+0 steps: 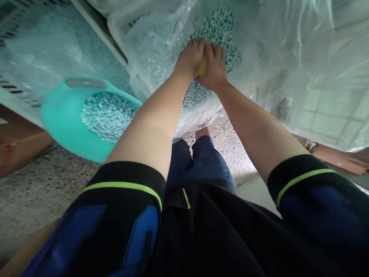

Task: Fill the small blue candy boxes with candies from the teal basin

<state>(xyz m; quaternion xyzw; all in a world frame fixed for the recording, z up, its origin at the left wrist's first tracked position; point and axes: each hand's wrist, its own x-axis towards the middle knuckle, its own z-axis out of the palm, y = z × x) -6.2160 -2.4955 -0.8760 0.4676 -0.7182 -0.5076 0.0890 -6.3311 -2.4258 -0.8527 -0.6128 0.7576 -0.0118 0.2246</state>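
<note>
My left hand (pixel 189 57) and my right hand (pixel 215 68) are close together, fingers curled, above a heap of pale blue pebble-like pieces (pixel 216 25). Between them shows a smooth yellow object (pixel 202 67), which both hands grip. Most of it is covered by my palms and fingers, so its kind cannot be made out. The pieces lie in a clear plastic liner (pixel 201 118) spread inside a white crate (pixel 115 23). My fingertips reach down towards the pieces; whether they touch them cannot be told.
Left of my left forearm, a turquoise basin (pixel 62 119) holds more pale blue pieces. Behind it stands another crate (pixel 34 117) with plastic sheeting. More plastic (pixel 325 96) drapes a white crate at right. A cardboard box (pixel 23 144) rests on the speckled floor (pixel 66 181).
</note>
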